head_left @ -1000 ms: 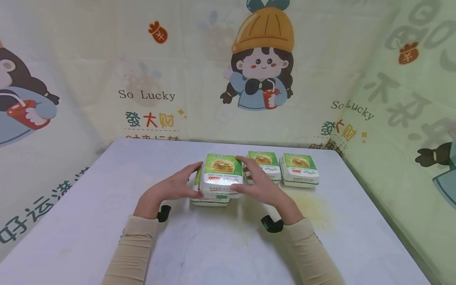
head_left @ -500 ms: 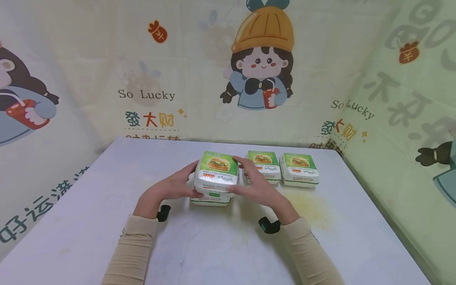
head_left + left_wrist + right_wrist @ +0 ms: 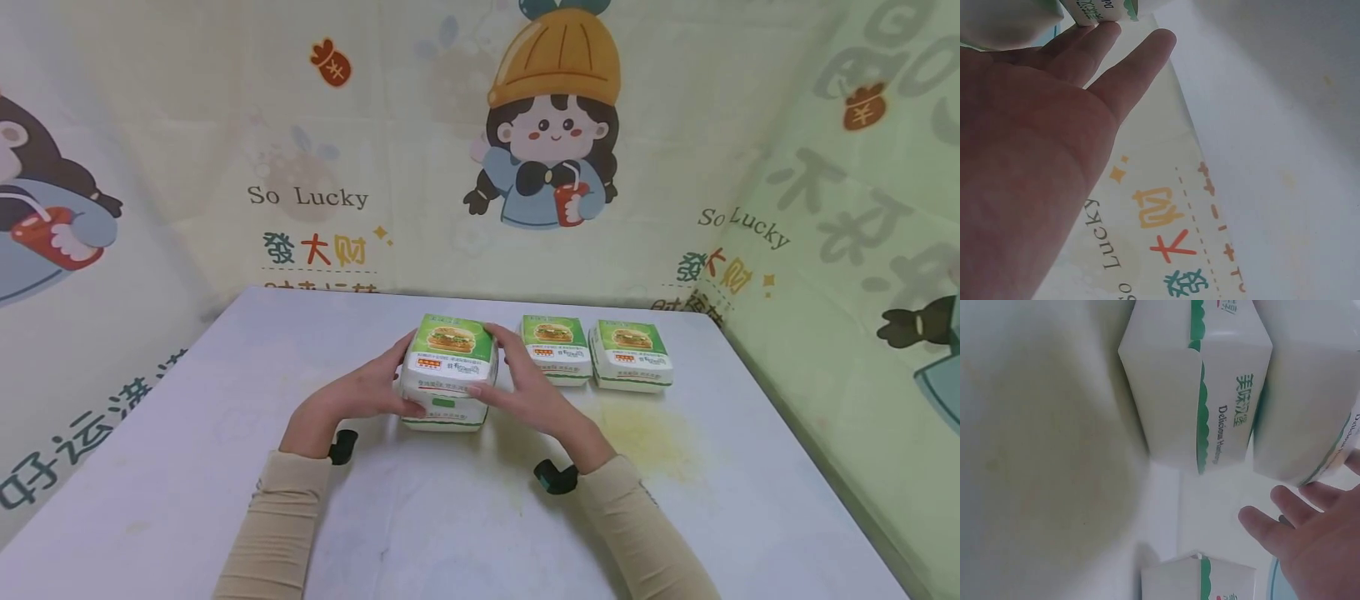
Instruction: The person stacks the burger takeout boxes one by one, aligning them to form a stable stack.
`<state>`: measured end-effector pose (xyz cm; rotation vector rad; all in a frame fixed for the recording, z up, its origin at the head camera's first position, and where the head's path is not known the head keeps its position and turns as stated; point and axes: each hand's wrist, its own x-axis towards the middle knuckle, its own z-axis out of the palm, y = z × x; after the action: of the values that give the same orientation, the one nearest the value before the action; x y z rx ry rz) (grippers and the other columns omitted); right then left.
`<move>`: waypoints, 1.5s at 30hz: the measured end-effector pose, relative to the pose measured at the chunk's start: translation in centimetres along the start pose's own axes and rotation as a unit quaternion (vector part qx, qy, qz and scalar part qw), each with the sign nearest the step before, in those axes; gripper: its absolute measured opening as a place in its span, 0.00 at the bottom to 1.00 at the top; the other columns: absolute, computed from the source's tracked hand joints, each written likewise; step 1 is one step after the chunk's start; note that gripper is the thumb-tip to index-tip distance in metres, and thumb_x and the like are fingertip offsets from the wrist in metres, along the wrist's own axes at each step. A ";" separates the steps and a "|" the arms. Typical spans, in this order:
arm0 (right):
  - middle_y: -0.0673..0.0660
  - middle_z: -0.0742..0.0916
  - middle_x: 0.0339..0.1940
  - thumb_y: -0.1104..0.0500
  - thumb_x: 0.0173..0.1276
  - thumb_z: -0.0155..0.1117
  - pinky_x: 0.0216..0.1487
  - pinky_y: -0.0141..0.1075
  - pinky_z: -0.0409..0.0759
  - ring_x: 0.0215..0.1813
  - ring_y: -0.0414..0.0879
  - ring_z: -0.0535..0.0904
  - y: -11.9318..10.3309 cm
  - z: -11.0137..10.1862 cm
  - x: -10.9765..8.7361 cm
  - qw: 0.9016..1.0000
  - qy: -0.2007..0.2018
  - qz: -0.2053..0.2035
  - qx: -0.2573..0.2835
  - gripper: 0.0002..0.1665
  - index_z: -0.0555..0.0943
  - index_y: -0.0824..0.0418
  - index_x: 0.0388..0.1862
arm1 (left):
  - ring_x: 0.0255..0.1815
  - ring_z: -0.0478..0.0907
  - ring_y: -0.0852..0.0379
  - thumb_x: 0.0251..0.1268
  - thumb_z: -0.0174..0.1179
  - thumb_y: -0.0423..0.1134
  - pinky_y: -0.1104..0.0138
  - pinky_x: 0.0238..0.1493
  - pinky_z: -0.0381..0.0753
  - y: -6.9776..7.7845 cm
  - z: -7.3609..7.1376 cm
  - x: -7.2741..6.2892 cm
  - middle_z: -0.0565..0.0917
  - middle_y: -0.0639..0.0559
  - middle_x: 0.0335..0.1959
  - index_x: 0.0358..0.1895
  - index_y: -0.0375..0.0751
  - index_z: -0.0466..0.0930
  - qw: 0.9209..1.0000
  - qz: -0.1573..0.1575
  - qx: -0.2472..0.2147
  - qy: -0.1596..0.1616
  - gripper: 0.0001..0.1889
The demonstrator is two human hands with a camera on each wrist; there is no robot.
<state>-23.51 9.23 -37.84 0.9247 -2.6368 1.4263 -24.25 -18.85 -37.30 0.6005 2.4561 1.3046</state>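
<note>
Between my two hands is a white and green hamburger box [image 3: 453,342], lined up over a second hamburger box [image 3: 445,417]. My left hand [image 3: 365,392] holds the upper box at its left side, thumb at the front corner. From the right, my right hand [image 3: 534,393] grips the same box, thumb at the front and fingers toward the back. In the right wrist view, the upper box [image 3: 1307,387] sits against the top of the lower box [image 3: 1194,387]. The left wrist view catches only a corner of a box [image 3: 1094,7] beyond the left fingers.
Two more hamburger boxes, one nearer [image 3: 555,354] and one farther right [image 3: 632,358], stand side by side on the white table [image 3: 450,517]. A printed cloth [image 3: 420,125] hangs behind the table and along its sides. A yellowish stain [image 3: 645,437] marks the tabletop.
Both hands' box has shifted left and come into line over the lower box, which it earlier overhung on the right. My right hand moved left with it; the left hand barely moved.
</note>
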 end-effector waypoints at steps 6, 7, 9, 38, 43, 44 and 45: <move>0.43 0.56 0.80 0.41 0.57 0.74 0.78 0.53 0.57 0.80 0.43 0.52 0.1 0.1 0.1 1.000 -0.020 -0.008 -0.011 0.61 0.46 0.39 0.80 | 0.65 0.67 0.50 0.43 0.80 0.40 0.50 0.70 0.64 -0.1 -0.1 0.0 0.70 0.53 0.68 0.79 0.61 0.39 1.000 0.011 -0.004 -0.002 0.65; 0.44 0.55 0.80 0.41 0.57 0.75 0.78 0.53 0.56 0.80 0.43 0.51 0.1 0.1 0.1 1.000 -0.021 -0.012 -0.015 0.62 0.45 0.39 0.80 | 0.66 0.67 0.50 0.43 0.81 0.40 0.50 0.70 0.64 -0.2 -0.1 0.0 0.70 0.53 0.68 0.79 0.61 0.39 1.000 0.011 -0.002 -0.002 0.65; 0.44 0.55 0.80 0.42 0.57 0.75 0.78 0.53 0.57 0.80 0.43 0.51 0.2 0.0 0.1 0.999 -0.024 -0.018 -0.018 0.62 0.45 0.40 0.80 | 0.67 0.66 0.50 0.42 0.81 0.41 0.49 0.70 0.64 -0.1 -0.2 0.0 0.69 0.52 0.69 0.79 0.62 0.39 1.000 0.007 -0.004 -0.001 0.65; 0.42 0.49 0.83 0.40 0.61 0.71 0.78 0.56 0.54 0.83 0.44 0.43 0.4 -0.5 -0.2 0.997 -0.042 -0.034 -0.047 0.59 0.43 0.37 0.81 | 0.74 0.56 0.50 0.43 0.80 0.49 0.45 0.76 0.58 1.9 0.0 -0.6 0.49 0.55 0.80 0.80 0.60 0.43 0.993 0.078 0.019 0.084 0.63; 0.43 0.50 0.82 0.39 0.62 0.70 0.78 0.56 0.55 0.83 0.45 0.44 0.4 -0.5 -0.2 0.997 -0.045 -0.032 -0.050 0.59 0.43 0.37 0.81 | 0.75 0.53 0.50 0.43 0.80 0.51 0.41 0.74 0.59 1.9 0.1 -0.7 0.47 0.57 0.80 0.79 0.64 0.43 0.993 0.085 0.025 0.076 0.62; 0.43 0.50 0.82 0.39 0.62 0.69 0.78 0.56 0.55 0.83 0.45 0.44 0.4 -0.5 -0.2 0.997 -0.047 -0.031 -0.049 0.58 0.43 0.37 0.81 | 0.75 0.53 0.49 0.43 0.79 0.51 0.40 0.73 0.59 1.8 0.1 -0.7 0.46 0.57 0.80 0.79 0.65 0.43 0.993 0.085 0.025 0.074 0.62; 0.43 0.50 0.82 0.39 0.62 0.69 0.78 0.56 0.55 0.83 0.45 0.44 0.3 -0.5 -0.2 0.997 -0.048 -0.030 -0.048 0.58 0.43 0.37 0.81 | 0.75 0.53 0.49 0.43 0.80 0.51 0.40 0.73 0.59 1.9 0.1 -0.7 0.46 0.57 0.80 0.79 0.66 0.43 0.993 0.084 0.024 0.074 0.62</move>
<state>-23.63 9.85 -37.87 1.0782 -2.6914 1.2604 -23.19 -18.21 -35.75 0.7648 2.6113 1.4016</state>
